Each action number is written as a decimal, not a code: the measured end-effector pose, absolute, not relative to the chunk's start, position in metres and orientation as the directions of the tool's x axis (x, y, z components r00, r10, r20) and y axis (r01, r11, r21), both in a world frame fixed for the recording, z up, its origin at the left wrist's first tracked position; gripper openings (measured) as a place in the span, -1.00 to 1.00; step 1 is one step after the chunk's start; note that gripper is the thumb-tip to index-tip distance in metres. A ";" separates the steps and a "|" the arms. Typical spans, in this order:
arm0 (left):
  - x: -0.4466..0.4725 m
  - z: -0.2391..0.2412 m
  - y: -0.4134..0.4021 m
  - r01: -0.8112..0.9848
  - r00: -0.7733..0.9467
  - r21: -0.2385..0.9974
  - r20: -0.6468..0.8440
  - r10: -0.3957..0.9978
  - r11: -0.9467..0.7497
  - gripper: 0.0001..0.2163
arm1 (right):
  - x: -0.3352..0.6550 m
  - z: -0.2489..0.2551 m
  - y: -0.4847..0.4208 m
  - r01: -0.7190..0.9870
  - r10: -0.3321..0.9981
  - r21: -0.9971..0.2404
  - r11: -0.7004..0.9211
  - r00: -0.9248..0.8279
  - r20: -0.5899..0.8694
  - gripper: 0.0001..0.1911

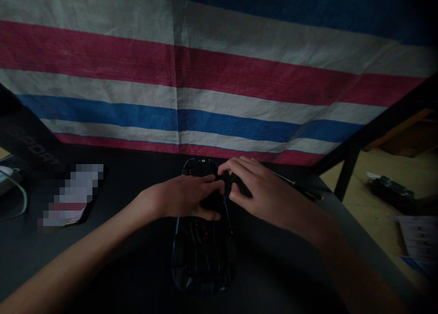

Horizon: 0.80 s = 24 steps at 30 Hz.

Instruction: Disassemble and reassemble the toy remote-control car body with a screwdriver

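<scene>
A dark, oval device with blue edging (202, 254) lies lengthwise on the black table (130, 259), its far end near the striped sheet. My left hand (185, 196) rests on its upper half, fingers stretched towards the right and lying flat on it. My right hand (255, 186) comes in from the right, its fingertips curled and pinched on a small dark part (228, 182) above the device's middle. The two hands nearly touch. What exactly the right fingers hold is too dark to make out.
A striped red, white and blue woven sheet (219, 77) hangs behind the table. A thin tool with a yellowish tip (301, 190) lies behind my right hand. A blurred flat object (73, 195) and a white cable (20, 200) lie at left. Clutter sits on the floor at right (390, 191).
</scene>
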State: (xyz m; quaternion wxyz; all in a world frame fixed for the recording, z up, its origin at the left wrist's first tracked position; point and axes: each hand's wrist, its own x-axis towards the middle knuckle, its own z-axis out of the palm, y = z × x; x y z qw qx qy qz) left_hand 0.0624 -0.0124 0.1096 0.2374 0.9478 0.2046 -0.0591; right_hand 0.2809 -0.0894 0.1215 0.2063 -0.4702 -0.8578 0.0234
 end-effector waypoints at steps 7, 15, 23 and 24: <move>0.062 0.107 -0.011 0.403 0.915 0.430 -0.201 0.349 -0.808 -0.42 | 0.276 0.120 -0.091 0.797 0.798 -0.203 0.569 -0.475 0.371 -0.78; 0.062 0.107 -0.010 0.409 0.912 0.414 -0.212 0.351 -0.813 -0.38 | 0.282 0.123 -0.096 0.821 0.831 -0.201 0.534 -0.467 0.302 -0.82; 0.062 0.107 -0.011 0.414 0.910 0.419 -0.203 0.361 -0.808 -0.35 | 0.285 0.126 -0.097 0.801 0.831 -0.254 0.543 -0.469 0.299 -0.80; 0.062 0.107 -0.011 0.412 0.911 0.422 -0.200 0.361 -0.807 -0.36 | 0.285 0.126 -0.098 0.784 0.820 -0.265 0.561 -0.485 0.303 -0.78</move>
